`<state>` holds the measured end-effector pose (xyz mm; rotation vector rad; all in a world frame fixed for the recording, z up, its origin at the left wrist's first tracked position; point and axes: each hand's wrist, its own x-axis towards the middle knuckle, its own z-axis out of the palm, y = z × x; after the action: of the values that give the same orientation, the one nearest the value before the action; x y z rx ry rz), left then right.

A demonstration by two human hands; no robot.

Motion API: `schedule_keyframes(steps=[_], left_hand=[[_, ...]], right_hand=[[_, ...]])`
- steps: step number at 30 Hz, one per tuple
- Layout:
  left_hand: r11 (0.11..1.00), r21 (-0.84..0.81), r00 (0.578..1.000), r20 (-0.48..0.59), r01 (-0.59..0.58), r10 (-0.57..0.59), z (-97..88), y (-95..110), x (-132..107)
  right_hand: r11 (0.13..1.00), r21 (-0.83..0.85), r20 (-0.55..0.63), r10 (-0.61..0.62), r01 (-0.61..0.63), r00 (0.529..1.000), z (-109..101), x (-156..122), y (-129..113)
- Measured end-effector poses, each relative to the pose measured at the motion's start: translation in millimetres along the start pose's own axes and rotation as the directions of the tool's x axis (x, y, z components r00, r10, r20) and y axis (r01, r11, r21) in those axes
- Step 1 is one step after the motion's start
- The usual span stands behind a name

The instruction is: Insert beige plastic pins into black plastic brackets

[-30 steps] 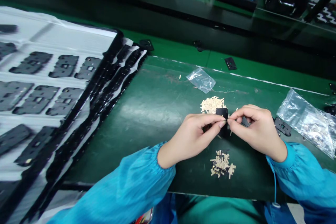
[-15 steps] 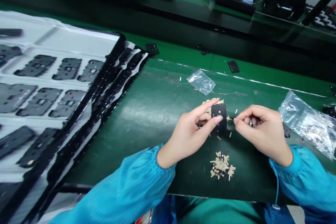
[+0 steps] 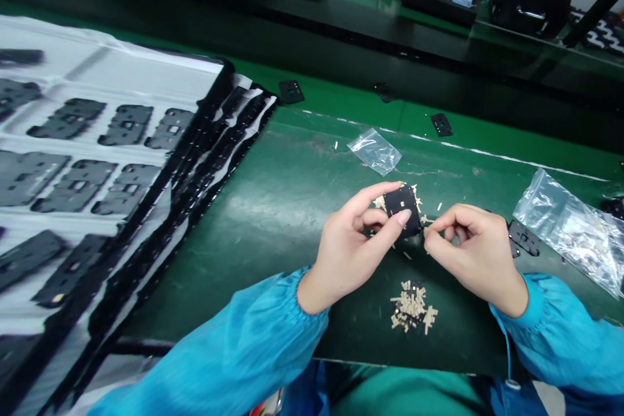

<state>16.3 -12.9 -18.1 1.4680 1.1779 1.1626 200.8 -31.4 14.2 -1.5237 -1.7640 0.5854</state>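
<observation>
Green bench mat (image 3: 292,208), scuffed and shiny, on a factory line with a dark channel behind it. I've got the left hand (image 3: 351,247) gripping a black square piece (image 3: 402,208) between thumb and forefinger. It's raised just off the mat and tilted face-up toward the camera, probably so its surface stays in view and reachable from the right. The piece looks like thin, matte, rigid plastic with a small pale square window in it. The right hand (image 3: 472,250) has its fingers curled in and thumb and forefinger pinched shut right at the piece's lower right corner. I can't tell if a tiny bit sits between them. Scattered tan bits (image 3: 418,194) lie just behind the piece, and a neater pile of tan bits (image 3: 412,312) mixed with dark scraps sits near the front edge, both within easy reach. They're small, flat and strip-shaped. A small clear bag (image 3: 375,151), crinkled and flat, lies further back. A big clear bag (image 3: 570,234), glossy with pale contents, is at right, with a flat black part (image 3: 524,237) just beside the right hand. White trays (image 3: 146,78) on the left are stacked overlapping and hold rows of black cut-out parts (image 3: 73,120). Blue sleeves (image 3: 234,351), elastic cuffs.
</observation>
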Motion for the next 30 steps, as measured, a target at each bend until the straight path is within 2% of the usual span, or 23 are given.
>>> schedule_keyframes(steps=[13, 15, 17, 18, 19, 21, 23, 24, 27, 30], left_hand=[[0.998, 0.05, 0.999, -0.018, -0.035, 0.036, 1.1, -2.8, -4.6], [1.0, 0.002, 1.0, -0.007, -0.013, 0.013, 0.6, -1.8, -2.4], [0.984, -0.16, 0.996, 0.059, 0.079, -0.07, -2.0, -0.5, 2.7], [0.943, -0.289, 0.983, 0.124, 0.163, -0.133, -4.0, 0.2, 6.1], [0.863, -0.428, 0.959, 0.207, 0.268, -0.195, -6.4, 0.8, 9.8], [0.603, -0.647, 0.883, 0.386, 0.466, -0.268, -11.5, 1.7, 16.7], [0.351, -0.744, 0.822, 0.501, 0.569, -0.27, -15.7, 2.1, 21.0], [0.263, -0.761, 0.804, 0.534, 0.592, -0.262, -17.2, 2.1, 21.9], [0.122, -0.77, 0.77, 0.588, 0.627, -0.247, -19.5, 1.5, 20.8], [0.085, -0.755, 0.747, 0.615, 0.65, -0.252, -20.2, 1.3, 18.0]], right_hand=[[1.0, -0.005, -0.02, -0.015, 0.015, 1.0, 2.3, -1.0, -2.2], [0.999, 0.043, -0.002, -0.008, 0.008, 1.0, 1.6, -1.0, -3.2], [0.986, 0.161, 0.038, 0.043, -0.049, 0.998, -1.5, 0.2, -4.6], [0.967, 0.237, 0.061, 0.084, -0.096, 0.995, -4.0, 1.4, -5.3], [0.94, 0.307, 0.083, 0.13, -0.149, 0.988, -7.0, 3.1, -5.9], [0.884, 0.403, 0.101, 0.215, -0.238, 0.971, -13.2, 7.3, -6.2], [0.852, 0.443, 0.088, 0.269, -0.28, 0.959, -17.9, 11.4, -5.2], [0.845, 0.45, 0.082, 0.285, -0.291, 0.955, -19.4, 12.9, -4.3], [0.834, 0.455, 0.082, 0.308, -0.311, 0.948, -20.7, 14.6, -1.3], [0.833, 0.45, 0.087, 0.317, -0.321, 0.944, -20.4, 13.3, 0.0]])
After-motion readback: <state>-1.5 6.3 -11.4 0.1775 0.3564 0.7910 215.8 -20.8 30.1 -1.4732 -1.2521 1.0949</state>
